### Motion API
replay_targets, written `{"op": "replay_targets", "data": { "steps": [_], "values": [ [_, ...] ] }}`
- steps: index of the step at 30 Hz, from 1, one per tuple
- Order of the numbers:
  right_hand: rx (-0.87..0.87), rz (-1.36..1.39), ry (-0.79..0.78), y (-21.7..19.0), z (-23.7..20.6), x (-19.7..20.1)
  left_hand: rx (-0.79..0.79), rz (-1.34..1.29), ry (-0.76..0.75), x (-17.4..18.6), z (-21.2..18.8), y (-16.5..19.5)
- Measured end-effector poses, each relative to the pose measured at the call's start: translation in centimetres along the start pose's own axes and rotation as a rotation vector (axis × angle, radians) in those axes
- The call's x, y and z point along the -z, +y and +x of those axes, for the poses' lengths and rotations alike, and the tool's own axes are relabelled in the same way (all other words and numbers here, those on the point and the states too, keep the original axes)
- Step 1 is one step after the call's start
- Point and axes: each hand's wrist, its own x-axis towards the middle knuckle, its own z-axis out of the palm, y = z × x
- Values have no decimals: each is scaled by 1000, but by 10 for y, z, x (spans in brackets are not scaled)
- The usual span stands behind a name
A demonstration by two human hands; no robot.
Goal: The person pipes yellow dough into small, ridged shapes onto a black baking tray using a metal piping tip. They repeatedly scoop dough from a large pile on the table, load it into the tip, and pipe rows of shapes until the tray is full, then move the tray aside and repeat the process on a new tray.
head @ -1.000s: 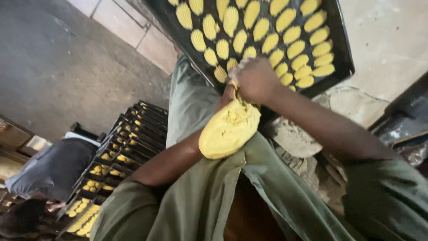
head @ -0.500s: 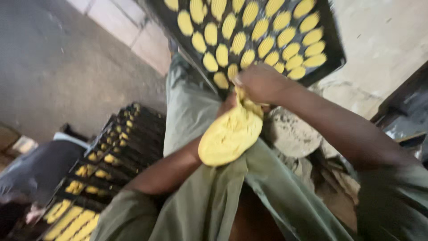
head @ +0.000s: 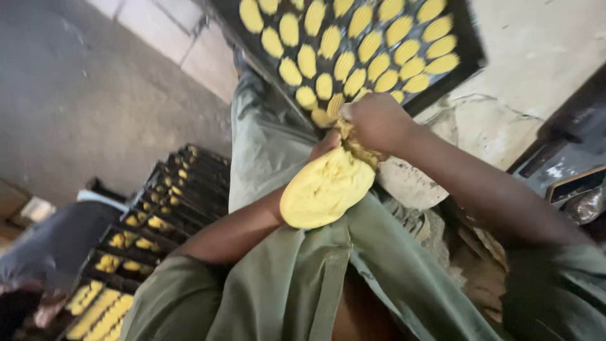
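A yellow piping bag [head: 325,189] full of dough rests over my lap. My left hand [head: 323,146] cups the bag from behind, mostly hidden by it. My right hand [head: 374,120] is closed around the bag's twisted top, just at the near edge of a black baking tray [head: 464,47]. The tray holds several rows of ridged yellow dough pieces [head: 353,60].
A stack of black trays [head: 158,221] with yellow dough pieces stands on the floor at the left. Another person [head: 44,252] in dark clothes crouches at the lower left. Grey concrete floor [head: 82,95] lies beyond; dark objects [head: 568,170] sit at the right edge.
The view has shifted slightly and the stack of trays has slid lower left. Both hands stay on the bag at the tray's near edge.
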Motion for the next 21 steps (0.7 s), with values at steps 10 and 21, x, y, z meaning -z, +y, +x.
{"op": "replay_targets", "data": {
  "steps": [10, 21],
  "values": [
    [-175, 880, 523, -70, -56, 70, -74, 190, -74, -78, -8, 75],
    [289, 858, 936, -76, 40, 102, 38, 185, -73, -103, 11, 193]
  ]
}}
